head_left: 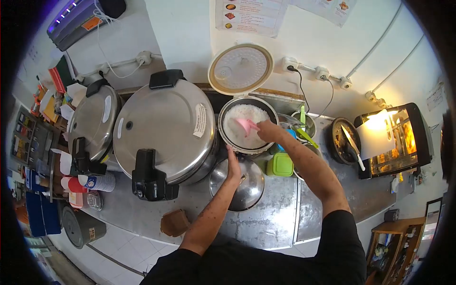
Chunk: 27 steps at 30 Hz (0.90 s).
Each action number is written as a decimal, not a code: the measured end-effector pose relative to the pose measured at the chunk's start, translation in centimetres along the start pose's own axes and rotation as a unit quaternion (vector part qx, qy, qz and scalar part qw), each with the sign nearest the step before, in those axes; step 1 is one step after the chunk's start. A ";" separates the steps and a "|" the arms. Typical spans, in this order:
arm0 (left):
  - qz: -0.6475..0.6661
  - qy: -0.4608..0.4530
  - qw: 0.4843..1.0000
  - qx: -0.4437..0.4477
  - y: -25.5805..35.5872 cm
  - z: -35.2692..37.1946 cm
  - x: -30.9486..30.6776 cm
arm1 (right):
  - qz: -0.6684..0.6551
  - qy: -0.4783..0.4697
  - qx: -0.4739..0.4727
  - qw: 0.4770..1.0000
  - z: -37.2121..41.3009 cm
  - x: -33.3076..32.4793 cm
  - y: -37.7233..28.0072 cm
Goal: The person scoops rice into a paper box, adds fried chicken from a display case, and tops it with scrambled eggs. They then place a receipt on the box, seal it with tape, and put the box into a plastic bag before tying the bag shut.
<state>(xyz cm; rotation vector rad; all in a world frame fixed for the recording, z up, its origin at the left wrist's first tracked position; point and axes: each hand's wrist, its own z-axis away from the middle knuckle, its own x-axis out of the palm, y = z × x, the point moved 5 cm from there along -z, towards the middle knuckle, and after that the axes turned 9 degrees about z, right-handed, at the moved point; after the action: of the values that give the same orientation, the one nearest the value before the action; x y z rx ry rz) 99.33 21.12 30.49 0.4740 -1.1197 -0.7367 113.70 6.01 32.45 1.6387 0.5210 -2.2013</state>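
Observation:
White rice [254, 114] fills an open rice cooker [224, 130], its lid [241, 69] tipped up against the wall. My right hand [269, 131] is closed on the handle of a pink scoop [245, 125], whose bowl rests in the rice. Beside the cooker's lower left side is my left hand [233, 165], raised on edge with its fingers stretched out and holding nothing. It is near the cooker's outer wall; whether it touches is unclear. Below the cooker a round metal lid [247, 190] lies on the steel counter [266, 223], partly behind my left hand and forearm.
Two large steel cookers [164, 130] [92, 123] with black latches stand at the left. Right of the rice are a green container [281, 165], a pot with green utensils [308, 124], a dark pan [338, 137] with a knife [352, 145], and a lit oven [403, 140].

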 end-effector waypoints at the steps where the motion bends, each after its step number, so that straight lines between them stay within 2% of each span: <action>1: 0.000 -0.003 1.000 0.003 0.2 -0.3 -0.1 | 0.003 0.004 -0.040 0.999 1.1 -1.0 -0.5; 5: -0.012 -0.032 0.999 0.009 0.5 -0.3 -0.3 | 0.058 0.037 -0.061 0.996 2.6 -5.4 -0.7; 7: -0.018 -0.032 0.999 0.002 0.2 -0.1 -0.7 | 0.095 0.143 0.168 0.971 3.1 -7.7 0.1; 11: -0.023 -0.006 1.000 -0.010 -1.5 -1.4 -2.1 | 0.164 0.149 0.135 0.966 2.3 -6.5 -0.5; 13: -0.021 -0.014 1.000 -0.005 -2.4 -1.8 -2.7 | 0.132 0.063 0.075 0.986 2.8 -5.3 -1.3; 17: -0.021 -0.021 1.000 -0.008 -1.9 -1.8 -2.3 | 0.047 0.053 0.051 0.996 1.1 -0.7 0.9; 19: -0.019 -0.027 0.999 -0.011 -1.8 -1.5 -2.3 | 0.082 -0.012 -0.062 0.995 0.8 0.2 -0.2; 20: -0.019 -0.040 0.999 -0.013 -1.5 -1.4 -1.9 | 0.083 -0.013 -0.065 0.994 1.1 -0.5 -0.5; 22: -0.020 -0.047 0.999 0.007 -2.1 -2.4 -2.6 | -0.057 -0.063 -0.025 0.996 2.5 -2.1 -1.1; 25: -0.025 -0.054 0.998 0.023 -1.4 -2.0 -2.1 | -0.125 -0.090 -0.022 0.988 3.0 -1.2 -0.8; 27: -0.026 -0.051 0.998 0.020 -1.3 -1.7 -2.1 | -0.129 -0.051 -0.031 0.990 2.7 -0.3 -1.0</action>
<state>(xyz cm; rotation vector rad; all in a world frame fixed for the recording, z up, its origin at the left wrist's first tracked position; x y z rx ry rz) 99.99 21.76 27.68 0.5055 -1.2236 -0.7933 111.06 5.57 33.56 1.4892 0.8026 -2.4100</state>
